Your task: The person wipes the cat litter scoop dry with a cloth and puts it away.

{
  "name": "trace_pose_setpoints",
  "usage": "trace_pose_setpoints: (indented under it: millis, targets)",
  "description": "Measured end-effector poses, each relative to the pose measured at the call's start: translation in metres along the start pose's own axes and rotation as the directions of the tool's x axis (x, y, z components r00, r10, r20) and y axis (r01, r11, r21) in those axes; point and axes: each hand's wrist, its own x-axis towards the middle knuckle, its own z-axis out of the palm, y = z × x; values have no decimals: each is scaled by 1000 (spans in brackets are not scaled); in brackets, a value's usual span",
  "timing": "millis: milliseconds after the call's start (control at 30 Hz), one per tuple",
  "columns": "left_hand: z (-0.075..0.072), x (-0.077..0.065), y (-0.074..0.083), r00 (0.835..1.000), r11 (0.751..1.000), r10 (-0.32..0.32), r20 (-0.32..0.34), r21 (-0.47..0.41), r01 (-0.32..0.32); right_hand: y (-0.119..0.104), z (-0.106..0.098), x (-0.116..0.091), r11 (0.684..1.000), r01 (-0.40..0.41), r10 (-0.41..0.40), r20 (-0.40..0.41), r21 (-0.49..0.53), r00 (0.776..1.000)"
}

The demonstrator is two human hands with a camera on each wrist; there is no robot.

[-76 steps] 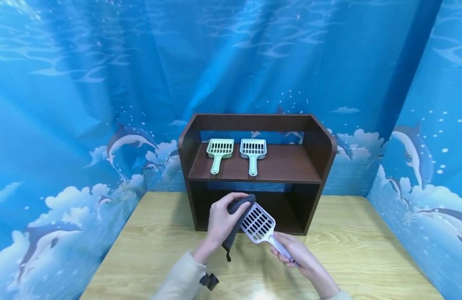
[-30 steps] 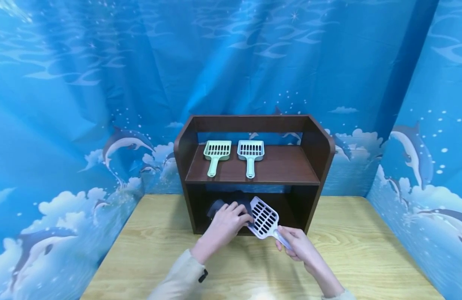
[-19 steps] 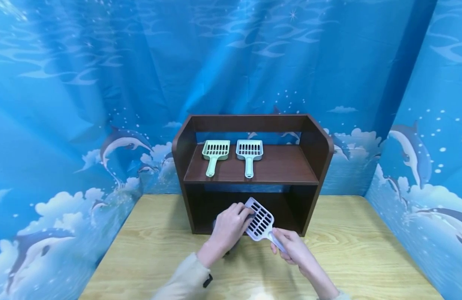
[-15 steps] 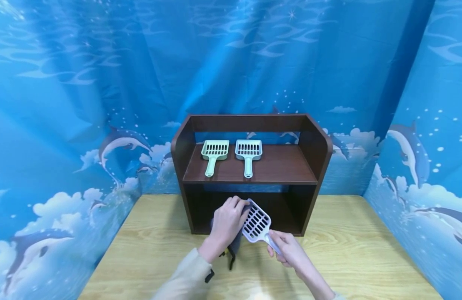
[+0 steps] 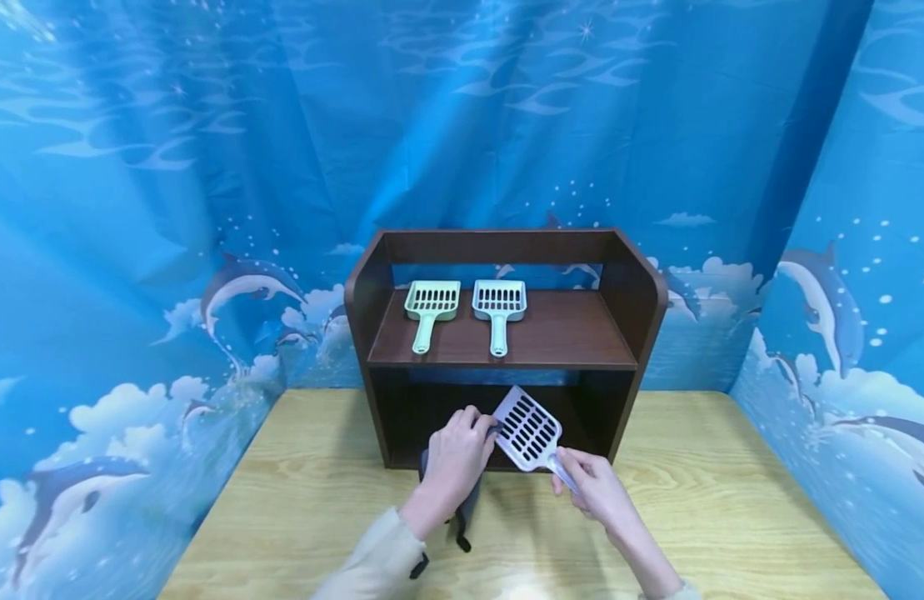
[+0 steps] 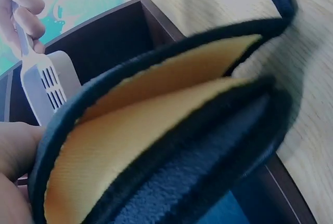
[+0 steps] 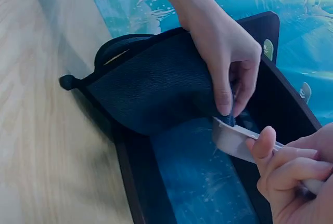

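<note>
My right hand (image 5: pixel 592 486) grips the handle of a pale lilac litter scoop (image 5: pixel 549 458), held tilted in front of the shelf's lower compartment. At the scoop's far left edge, my left hand (image 5: pixel 457 454) pinches part of a dark cloth (image 5: pixel 469 504), which hangs below that hand. In the left wrist view the cloth (image 6: pixel 171 104) gapes open along its edge, with a yellow-orange inner side and a dark loop at one corner. Its dark outer face shows in the right wrist view, where thumb and fingers press a fold of cloth at the scoop's rim (image 7: pixel 237 138).
A dark brown two-tier shelf (image 5: pixel 574 329) stands on the wooden table (image 5: pixel 297 492). On its upper board lie a green litter scoop (image 5: pixel 424 329) and a light blue one (image 5: pixel 498 331), side by side. Blue dolphin-print curtains (image 5: pixel 282 150) enclose the back and sides.
Over the last half second the lilac scoop has moved slightly up and right with my right hand. My left hand keeps the cloth at its left edge, after passing across the scoop's face earlier.
</note>
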Motion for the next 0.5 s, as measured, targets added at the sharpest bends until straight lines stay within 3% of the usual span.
trace_pose_setpoints:
  millis: [333, 500]
  targets:
    - [-1, 18, 2, 999, 1000, -7, -39, -22, 6, 5, 15, -2, 999, 19, -17, 41, -42, 999]
    - [-1, 16, 6, 1000, 1000, -7, -10, -13, 7, 5, 12, -2, 1000, 12, -12, 23, 5, 1000]
